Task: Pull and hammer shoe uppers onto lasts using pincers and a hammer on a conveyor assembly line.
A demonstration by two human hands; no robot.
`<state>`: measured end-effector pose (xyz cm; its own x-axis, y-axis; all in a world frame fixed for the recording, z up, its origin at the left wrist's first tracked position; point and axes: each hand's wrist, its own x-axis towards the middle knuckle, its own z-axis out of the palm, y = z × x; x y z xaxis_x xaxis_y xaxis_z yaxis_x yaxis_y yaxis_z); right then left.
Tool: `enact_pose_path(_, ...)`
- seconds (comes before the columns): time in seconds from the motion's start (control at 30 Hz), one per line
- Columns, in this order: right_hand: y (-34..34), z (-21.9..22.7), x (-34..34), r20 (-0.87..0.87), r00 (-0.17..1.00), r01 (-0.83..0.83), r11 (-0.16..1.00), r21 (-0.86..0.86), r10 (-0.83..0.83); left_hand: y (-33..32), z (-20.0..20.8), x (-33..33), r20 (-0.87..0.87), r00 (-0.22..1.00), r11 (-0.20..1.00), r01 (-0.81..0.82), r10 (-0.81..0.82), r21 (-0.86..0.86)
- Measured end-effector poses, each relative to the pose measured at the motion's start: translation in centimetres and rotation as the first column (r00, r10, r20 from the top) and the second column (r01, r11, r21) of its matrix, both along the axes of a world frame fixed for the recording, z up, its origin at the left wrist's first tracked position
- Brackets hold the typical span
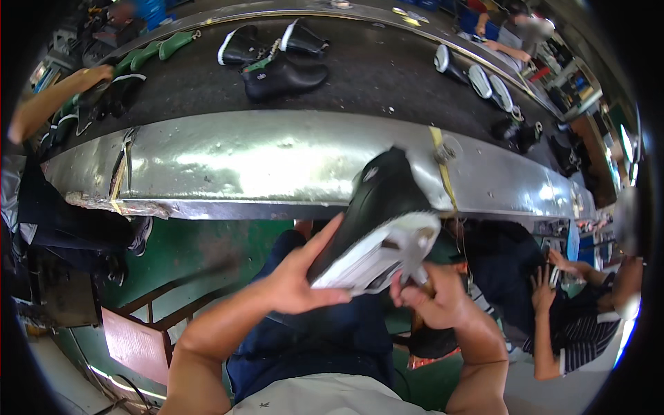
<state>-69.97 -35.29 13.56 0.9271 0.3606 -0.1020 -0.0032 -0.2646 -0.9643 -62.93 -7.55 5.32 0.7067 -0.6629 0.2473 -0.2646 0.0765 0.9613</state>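
Note:
A black ankle-high shoe (pixel 382 185) with a white sole (pixel 360 266) is held up over my lap, tilted so that the underside faces me. My left hand (pixel 299 275) grips it at the lower left end, thumb against the sole and fingers along the black upper. At the sole's right end is my right hand (pixel 437 299), its fingers curled in a pinch. A blurred greyish piece (pixel 413 266) shows at those fingertips; whether it belongs to the sole or is separate I cannot tell.
In front runs a metal bench edge (pixel 242 155) beside a dark belt (pixel 387 90) bearing black shoes (pixel 285 77) and green shoe lasts (pixel 176 44). A co-worker's arm (pixel 59 97) reaches in at left; another person (pixel 581 311) sits at right. A wooden chair (pixel 138 342) stands at lower left.

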Motion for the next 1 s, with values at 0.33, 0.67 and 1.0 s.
enact_pose_path(0.33,-0.9,-15.8,-14.8,-0.553,0.83,0.138,0.986,0.092,-0.065,0.3,-6.9,-15.2,-0.293,0.951,0.375,0.308,-0.098,0.874)
enact_pose_path(0.67,0.0,-15.3,-15.8,-0.529,0.798,0.357,0.934,0.03,-0.288,-7.7,-11.6,-6.7,-0.21,0.977,0.505,0.161,0.04,0.848)
enact_pose_path(1.0,5.0,-10.5,-14.3,-0.298,0.943,-0.206,0.966,-0.158,0.152,6.7,-7.6,-12.8,-0.21,0.93,0.952,-0.305,0.301,0.017)
